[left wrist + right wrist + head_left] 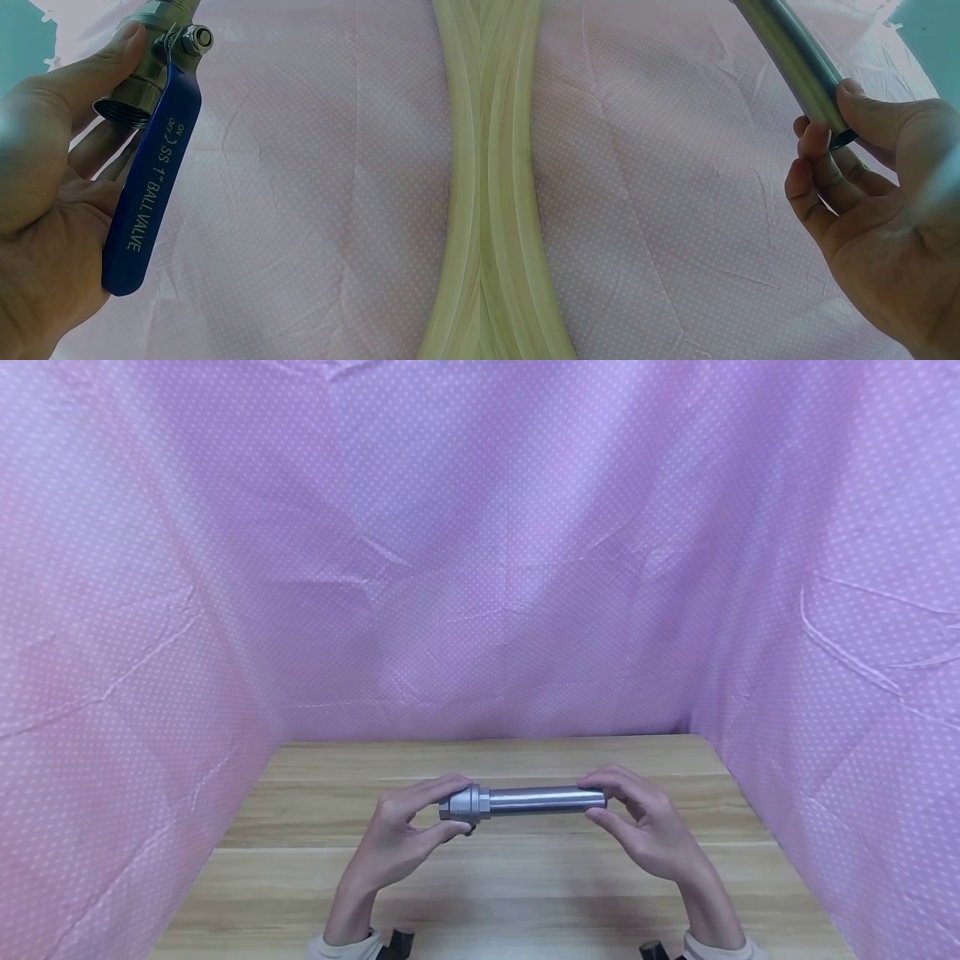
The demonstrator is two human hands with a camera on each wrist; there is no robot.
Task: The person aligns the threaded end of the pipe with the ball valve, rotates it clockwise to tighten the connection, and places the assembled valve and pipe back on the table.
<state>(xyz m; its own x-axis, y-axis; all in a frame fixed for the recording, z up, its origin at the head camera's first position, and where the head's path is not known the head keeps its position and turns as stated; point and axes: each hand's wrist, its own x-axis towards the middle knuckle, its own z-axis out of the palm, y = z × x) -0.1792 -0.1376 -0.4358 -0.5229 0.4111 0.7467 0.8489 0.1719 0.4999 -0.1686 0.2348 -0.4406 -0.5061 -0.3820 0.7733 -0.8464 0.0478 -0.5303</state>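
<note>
My left hand [402, 835] grips the steel body of a ball valve [465, 805] between thumb and fingers. In the left wrist view the valve's blue lever [154, 187], lettered "SS 1" BALL VALVE", runs back along the palm, and the threaded open end of the valve [124, 109] faces the hand. A smooth steel pipe [543, 800] extends from the valve's other end, level and to the right. Its far end is pinched by the thumb and fingertips of my right hand [652, 831]; the right wrist view shows the pipe [799, 64] slanting up from those fingers.
Below the hands lies a wooden tabletop [525, 893]. Pink dotted cloth [495, 568] hangs behind it and along both sides. Black wrist camera mounts [401, 941] show by the sleeves at the front edge.
</note>
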